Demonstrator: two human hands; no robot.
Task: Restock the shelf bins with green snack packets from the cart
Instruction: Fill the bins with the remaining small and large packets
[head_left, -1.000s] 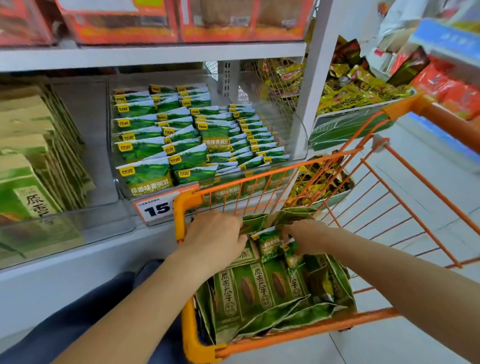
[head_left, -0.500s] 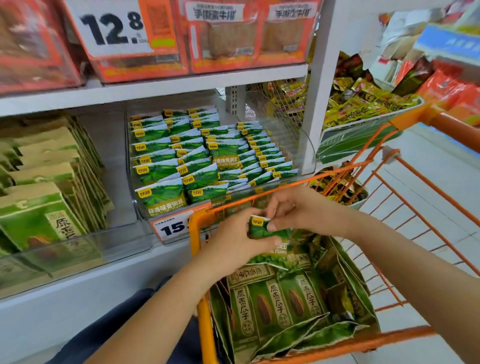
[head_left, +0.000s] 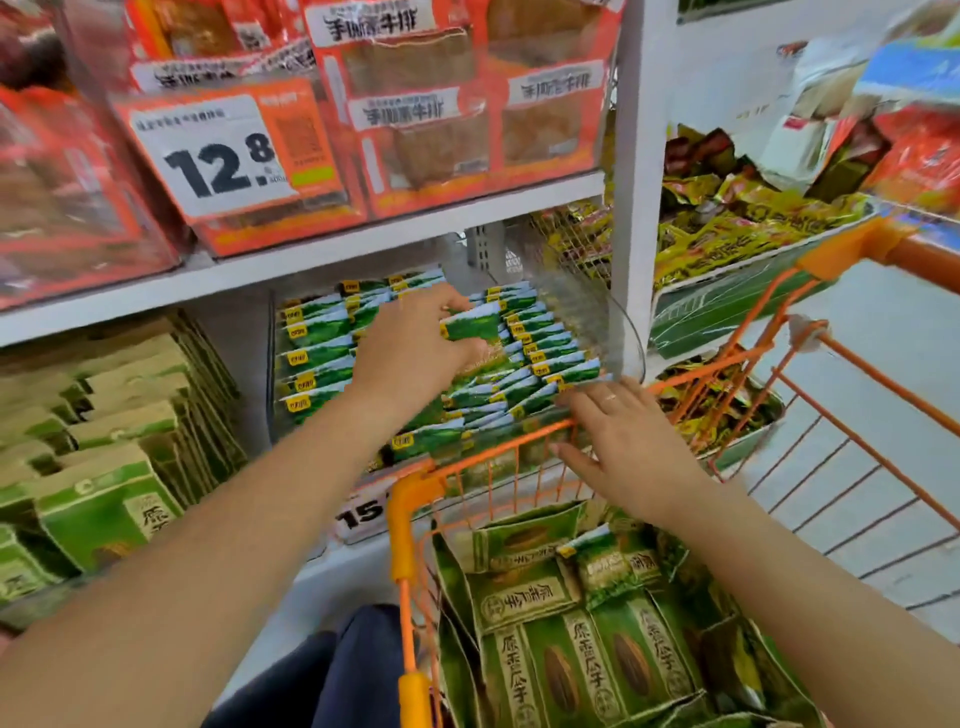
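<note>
Left hand: the left hand (head_left: 415, 348), at mid-frame, reaches into the clear plastic shelf bin (head_left: 626, 332) and grasps one small green-and-white snack packet (head_left: 470, 323) between thumb and fingers, held over the packets already stacked there.
Right hand: the right hand (head_left: 621, 441), right of centre, is released, its fingers straight and spread, with the fingertips resting at the bin's front edge just above the rim of the orange wire cart (head_left: 410, 525); a ring shows on one finger.
Bin stock: rows of the same small green packets (head_left: 550, 348), each with a yellow corner tag; too many and too overlapped to count, and the tag writing is too small to read.
Cart load: larger green bags (head_left: 587, 660) in the lower centre and right, printed 原香瓜子 in a vertical band beside a seed picture; at least three face up side by side.
Price tags: two show, a white "12.8" tag (head_left: 218, 156) at upper left, and a tag (head_left: 363, 512) below the bin, partly hidden, reading "15".
Upper shelf: orange-red packs (head_left: 415, 130) labelled 手撕素牛排; four labels are readable.
Left bin: kraft-and-green bags (head_left: 104, 509) standing in a row at lower left.
</note>
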